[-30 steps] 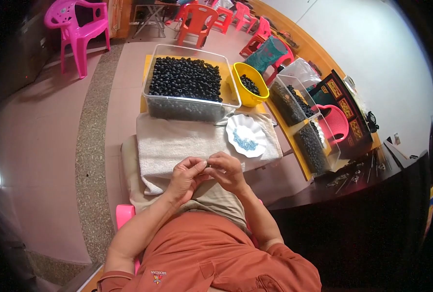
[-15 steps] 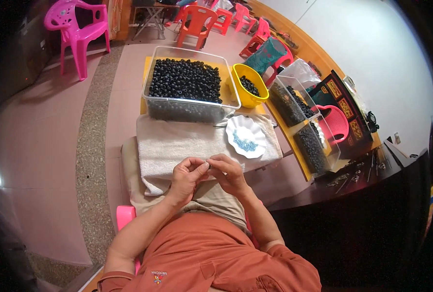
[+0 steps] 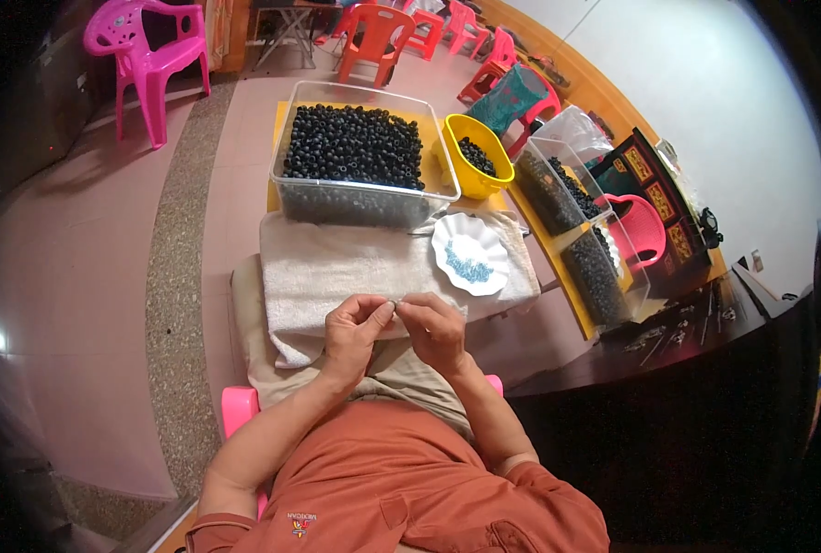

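My left hand (image 3: 352, 336) and my right hand (image 3: 435, 334) meet above my lap, just in front of the white towel. Thumb and forefinger of each are pinched together. A small dark piece (image 3: 395, 308) shows at the left fingertips, mostly covered; the right fingertips touch it or come very close. On the towel (image 3: 336, 276) beyond them, a white scalloped dish (image 3: 482, 232) holds tiny light-blue bits (image 3: 468, 267). Behind it stands a large clear plastic bin (image 3: 360, 203) full of black bead-like pieces (image 3: 355, 147), some showing holes.
A yellow tub (image 3: 475, 180) with more black pieces stands right of the bin. Farther right, clear boxes (image 3: 604, 286) of black pieces sit on a yellow board beside a dark table (image 3: 687, 341). A pink chair (image 3: 147, 64) is at the far left; red chairs stand behind.
My right hand has shifted slightly, its fingers turned a little at the pinch. My left hand keeps its hold. The view has moved a touch.
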A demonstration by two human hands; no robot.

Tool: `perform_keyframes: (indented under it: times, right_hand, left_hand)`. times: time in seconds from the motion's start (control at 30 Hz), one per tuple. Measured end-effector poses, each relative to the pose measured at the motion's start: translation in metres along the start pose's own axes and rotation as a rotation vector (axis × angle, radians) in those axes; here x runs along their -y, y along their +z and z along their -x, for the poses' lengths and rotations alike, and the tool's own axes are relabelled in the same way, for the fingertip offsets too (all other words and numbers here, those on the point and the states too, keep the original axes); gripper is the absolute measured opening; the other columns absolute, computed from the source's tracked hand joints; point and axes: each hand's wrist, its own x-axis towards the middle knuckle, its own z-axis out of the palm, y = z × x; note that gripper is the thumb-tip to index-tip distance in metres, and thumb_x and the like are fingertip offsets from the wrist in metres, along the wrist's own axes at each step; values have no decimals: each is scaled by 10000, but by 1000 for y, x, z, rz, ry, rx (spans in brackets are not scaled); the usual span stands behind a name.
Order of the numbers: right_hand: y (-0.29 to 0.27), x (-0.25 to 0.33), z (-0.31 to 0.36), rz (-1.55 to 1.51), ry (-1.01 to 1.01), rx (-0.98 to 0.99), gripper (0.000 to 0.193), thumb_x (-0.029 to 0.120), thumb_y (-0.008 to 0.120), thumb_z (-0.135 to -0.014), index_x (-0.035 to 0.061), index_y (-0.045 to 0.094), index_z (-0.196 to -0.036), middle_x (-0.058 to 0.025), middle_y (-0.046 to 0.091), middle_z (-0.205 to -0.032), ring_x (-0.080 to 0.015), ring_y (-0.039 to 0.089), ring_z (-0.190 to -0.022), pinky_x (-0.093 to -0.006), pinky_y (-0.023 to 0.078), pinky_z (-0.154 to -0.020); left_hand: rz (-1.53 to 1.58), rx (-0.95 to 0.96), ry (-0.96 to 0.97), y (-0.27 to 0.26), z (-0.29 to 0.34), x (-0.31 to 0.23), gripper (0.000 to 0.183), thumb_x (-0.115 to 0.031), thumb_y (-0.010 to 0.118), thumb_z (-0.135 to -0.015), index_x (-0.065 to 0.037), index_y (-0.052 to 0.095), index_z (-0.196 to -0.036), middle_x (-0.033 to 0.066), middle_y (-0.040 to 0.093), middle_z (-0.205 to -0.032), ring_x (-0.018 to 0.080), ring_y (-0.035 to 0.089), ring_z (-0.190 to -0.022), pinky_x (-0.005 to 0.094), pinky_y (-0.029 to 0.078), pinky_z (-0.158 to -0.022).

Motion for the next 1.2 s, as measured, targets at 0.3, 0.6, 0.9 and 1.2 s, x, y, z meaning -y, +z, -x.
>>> perform_keyframes:
  times: [0.3,0.6,0.9,1.2]
  right_hand:
    - [-3,2,-1,-82,131,80,164,-54,671,-789,22,627,-927,-136,653,-875,-272,665,-748,-325,529,-630]
    - [-1,-9,3,-218,253,112,178,-62,665,-749,1,631,-912,-144,660,-893,-247,669,-775,-289,520,-656]
    - [6,-16,3,-221,188,98,195,-56,655,-735,-2,629,-921,-148,665,-908,-267,676,-804,-329,536,-677]
    - [0,-15,-18,123,-27,231,182,-35,659,-718,44,644,-881,-113,653,-890,-282,648,-735,-349,523,-624]
  left_hand:
    - [-140,-28,31,-2,0,4,118,-90,687,-879,-26,638,-965,13,655,-853,78,610,-761,217,512,-708]
    - [-319,-62,116,-4,0,9,140,-105,690,-878,-1,647,-963,2,657,-839,53,582,-758,211,487,-698]
    - [-405,-76,129,-3,0,2,126,-82,671,-873,5,649,-962,14,666,-845,65,595,-767,229,494,-704]
    - [-640,-52,85,-9,-8,-12,115,-65,655,-858,13,664,-943,24,663,-820,68,589,-751,238,494,-698]
